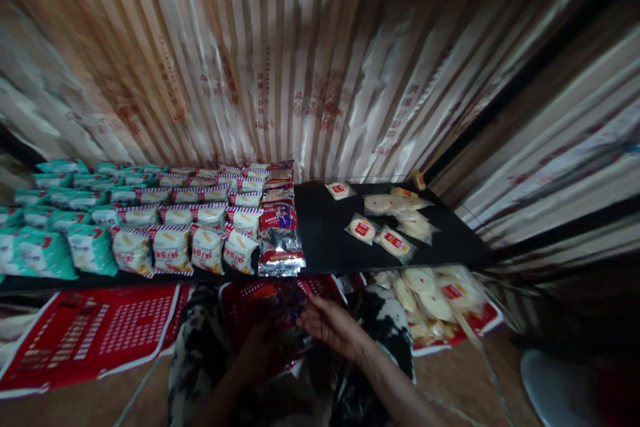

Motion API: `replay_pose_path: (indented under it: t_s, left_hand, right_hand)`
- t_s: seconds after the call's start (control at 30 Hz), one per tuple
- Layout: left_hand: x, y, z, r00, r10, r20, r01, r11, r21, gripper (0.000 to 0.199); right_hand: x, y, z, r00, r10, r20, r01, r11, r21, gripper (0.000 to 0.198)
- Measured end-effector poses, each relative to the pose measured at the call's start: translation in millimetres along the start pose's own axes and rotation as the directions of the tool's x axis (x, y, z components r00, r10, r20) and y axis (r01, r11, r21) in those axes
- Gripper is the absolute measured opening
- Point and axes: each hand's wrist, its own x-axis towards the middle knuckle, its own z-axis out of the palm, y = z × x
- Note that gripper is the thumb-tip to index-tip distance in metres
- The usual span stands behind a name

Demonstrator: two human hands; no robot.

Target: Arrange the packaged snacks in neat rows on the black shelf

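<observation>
Between my knees, under the shelf edge, is a red plastic basket (pixel 235 293) with dark snack packets (pixel 287 310) in it, dim and partly blurred. My right hand (pixel 333 327) is at the basket's right side, its fingers curled against the edge of a dark packet with purple-blue print. Reaching in from the left, my left hand (pixel 260 343) is in deep shadow beside the same packets, and its fingers do not show clearly. On the shelf straight above, a column of dark red and silver packets (pixel 280 230) stands one behind another.
A black shelf (pixel 325 240) carries rows of white packets (pixel 173 247) and teal packets (pixel 93 247) at the left. Several flat packs of pale round food (pixel 395 241) lie at its right. Below are a red basket (pixel 120 327) and bagged pale rounds (pixel 425 293). Corrugated sheeting (pixel 300 67) stands behind.
</observation>
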Motion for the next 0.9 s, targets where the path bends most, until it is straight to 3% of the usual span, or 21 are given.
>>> replay_pose_path:
  t_s: [0.1, 0.17, 0.27, 0.37, 0.5, 0.63, 0.7, 0.73, 0.8, 0.87, 0.9]
  left_hand:
    - [-13, 21, -7, 0.998, 0.064, 0.014, -0.064, 0.998, -0.015, 0.034]
    - [-22, 41, -13, 0.997, 0.071, 0.007, -0.071, 0.995, 0.073, 0.03]
    - [-31, 71, -22, 0.985, 0.172, 0.03, -0.175, 0.98, 0.099, 0.03]
    - [-33, 94, -26, 0.968, 0.239, 0.07, -0.239, 0.971, -0.019, 0.035]
    - [-22, 117, -24, 0.968, 0.243, 0.059, -0.231, 0.96, -0.16, 0.042]
    - [-5, 137, -24, 0.961, 0.277, -0.016, -0.277, 0.954, -0.111, 0.036]
    - [2, 147, -25, 0.953, 0.277, -0.125, -0.284, 0.958, -0.037, 0.035]
    - [5, 151, -25, 0.932, 0.293, -0.213, -0.292, 0.956, 0.035, 0.037]
    - [10, 160, -25, 0.826, 0.404, -0.393, -0.32, 0.91, 0.263, 0.042]
    - [14, 168, -22, 0.685, 0.576, -0.445, -0.331, 0.791, 0.514, 0.041]
    - [17, 171, -20, 0.639, 0.644, -0.42, -0.331, 0.723, 0.606, 0.039]
  right_hand:
    - [-24, -12, -3, 0.985, -0.114, 0.129, 0.133, 0.98, -0.15, 0.045]
    - [-36, -21, -9, 0.965, -0.168, 0.203, 0.222, 0.931, -0.289, 0.049]
    - [-47, -32, -17, 0.94, -0.259, 0.221, 0.332, 0.841, -0.426, 0.055]
    - [-53, -36, -17, 0.892, -0.387, 0.232, 0.451, 0.78, -0.434, 0.045]
    - [-60, -34, -6, 0.826, -0.424, 0.372, 0.553, 0.739, -0.386, 0.038]
    - [-61, -38, 8, 0.818, -0.482, 0.313, 0.574, 0.714, -0.4, 0.04]
    - [-59, -49, 15, 0.816, -0.525, 0.24, 0.576, 0.714, -0.397, 0.043]
    - [-57, -56, 18, 0.814, -0.544, 0.201, 0.577, 0.723, -0.38, 0.045]
    - [-49, -75, 25, 0.802, -0.582, 0.136, 0.59, 0.732, -0.343, 0.047]
    - [-36, -97, 30, 0.768, -0.633, 0.093, 0.622, 0.705, -0.341, 0.046]
    - [-26, -108, 33, 0.747, -0.66, 0.08, 0.639, 0.68, -0.36, 0.045]
